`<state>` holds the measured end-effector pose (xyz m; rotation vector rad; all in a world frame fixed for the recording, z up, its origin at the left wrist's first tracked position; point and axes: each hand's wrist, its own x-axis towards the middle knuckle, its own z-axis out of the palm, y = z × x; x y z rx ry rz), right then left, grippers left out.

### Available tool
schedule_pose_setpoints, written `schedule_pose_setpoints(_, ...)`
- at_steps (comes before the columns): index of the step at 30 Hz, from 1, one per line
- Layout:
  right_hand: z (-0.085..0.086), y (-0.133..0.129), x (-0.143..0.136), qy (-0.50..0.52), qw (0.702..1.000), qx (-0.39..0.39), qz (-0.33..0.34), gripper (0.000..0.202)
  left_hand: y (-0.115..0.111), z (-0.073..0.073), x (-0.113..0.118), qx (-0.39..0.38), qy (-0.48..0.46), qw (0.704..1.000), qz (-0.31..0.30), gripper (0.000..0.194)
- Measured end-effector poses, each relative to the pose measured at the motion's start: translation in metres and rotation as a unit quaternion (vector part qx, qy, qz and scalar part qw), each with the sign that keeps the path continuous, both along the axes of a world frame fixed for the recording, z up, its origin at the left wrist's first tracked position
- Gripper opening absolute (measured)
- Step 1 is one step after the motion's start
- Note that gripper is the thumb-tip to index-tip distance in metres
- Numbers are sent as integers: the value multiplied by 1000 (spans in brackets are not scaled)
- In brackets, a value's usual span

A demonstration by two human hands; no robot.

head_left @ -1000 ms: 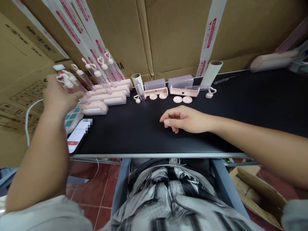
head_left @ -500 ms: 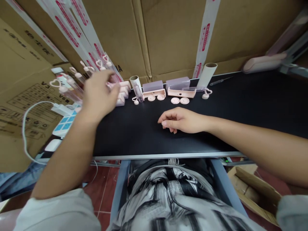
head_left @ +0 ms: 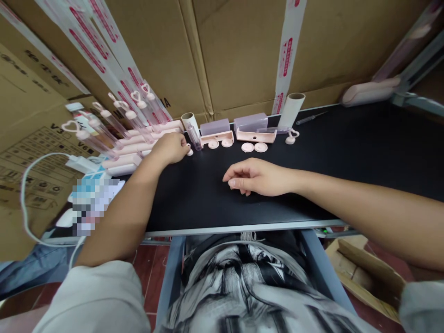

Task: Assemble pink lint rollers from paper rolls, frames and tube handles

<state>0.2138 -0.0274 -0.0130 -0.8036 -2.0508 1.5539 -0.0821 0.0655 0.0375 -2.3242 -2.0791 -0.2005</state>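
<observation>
My left hand [head_left: 172,147] is closed at the table's left, its fingertips over the ring of a small pink heart-ring piece [head_left: 189,151] that still sits on the black tabletop. Just right of it leans a clear purplish tube [head_left: 194,137]. Pink-and-white bars [head_left: 125,163] lie left of this hand, several with clear stems and heart rings [head_left: 71,126] on top. Loosely curled and holding nothing, my right hand [head_left: 251,177] rests mid-table, thumb apart from the fingers. Beyond it are pink half-shells [head_left: 255,136], pink discs [head_left: 247,147] and lilac half-shells [head_left: 251,122].
White cardboard tubes [head_left: 292,110] stand along the back by a cardboard wall [head_left: 239,55]. A thin screwdriver [head_left: 310,119] and another pink heart-ring piece [head_left: 291,137] lie rightward. At left are a bottle [head_left: 80,115], a white cable [head_left: 24,203] and a power strip. An open drawer [head_left: 169,282] juts below.
My left hand has come down and right from above the stemmed pink bars to the small heart-ring piece. My right hand has stayed in place. The view has shifted slightly.
</observation>
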Motion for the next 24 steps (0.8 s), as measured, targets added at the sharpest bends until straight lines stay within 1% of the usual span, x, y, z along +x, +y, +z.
schedule_pose_setpoints(1, 0, 0, 0, -1, 1000, 1, 0, 28, -1, 4, -3, -3, -39, 999, 11, 15)
schedule_pose_setpoints(2, 0, 0, 0, -2, 1000, 2, -1, 28, -2, 8, -6, 0, -96, 995, 25, 15)
schedule_pose_setpoints(3, -1, 0, -1, -5, 1000, 4, -1, 28, -3, 13, -7, 11, -168, 985, 37, 13)
schedule_pose_setpoints(5, -1, 0, -1, -9, 1000, 6, -1, 28, -4, 21, -8, 46, -314, 947, 46, 11)
schedule_pose_setpoints(6, -1, 0, -1, -10, 1000, 7, -1, 28, -5, 23, -7, 63, -362, 929, 45, 17)
schedule_pose_setpoints(7, -1, 0, -1, -11, 1000, 7, -2, 27, -4, 24, -6, 74, -386, 918, 44, 25)
schedule_pose_setpoints(8, -1, 0, -1, -12, 1000, 8, -3, 27, -4, 24, -4, 77, -387, 918, 43, 33)
schedule_pose_setpoints(10, 0, -1, -1, -13, 1000, 9, -5, 27, -2, 21, 1, 85, -343, 934, 43, 44)
schedule_pose_setpoints(12, 1, -1, -1, -14, 1000, 12, -5, 28, 0, 16, 7, 124, -283, 951, 18, 50)
schedule_pose_setpoints(15, 2, -2, -1, -14, 1000, 19, -2, 28, 3, 7, 15, 182, -224, 957, -29, 56)
schedule_pose_setpoints(17, 2, -2, -1, -16, 1000, 23, -1, 27, 7, 1, 19, 172, -213, 961, -38, 60)
schedule_pose_setpoints(19, 2, -3, -1, -20, 1000, 24, -1, 25, 12, -3, 20, 147, -205, 967, -31, 56)
schedule_pose_setpoints(21, 2, -3, -1, -16, 1000, 21, -2, 25, 16, -4, 18, 133, -197, 971, -26, 41)
schedule_pose_setpoints(23, 3, -3, -2, 3, 1000, 4, -6, 26, 14, -1, 15, 146, -198, 969, -25, 26)
schedule_pose_setpoints(24, 3, -3, -2, 18, 1000, -12, -10, 28, 9, 1, 15, 167, -203, 964, -36, 21)
